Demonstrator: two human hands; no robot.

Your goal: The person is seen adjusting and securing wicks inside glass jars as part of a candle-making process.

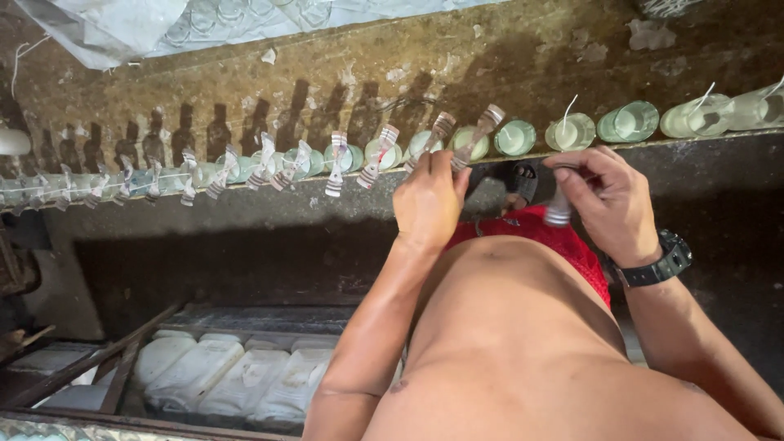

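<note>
Both hands work at the edge of a grimy, wax-spattered table (490, 65): the left hand (429, 200) pinches a flat, shiny metal clip (480, 135) lying across a glass, while the right hand (600, 200), wearing a black wristwatch (663, 261), closes around a bundle of the same metal strips (559, 211), mostly hidden by its fingers. Round glasses of pale wax (572, 131) line the ledge, thin white wicks rising; farther left they blur. Translucent plastic jugs (237, 376) sit below, partly behind rusty bars.

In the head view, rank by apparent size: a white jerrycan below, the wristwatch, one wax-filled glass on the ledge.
1. White jerrycan, largest.
2 and 3. Wristwatch and wax-filled glass look alike; the watch sits nearer the camera, so unranked.
</note>
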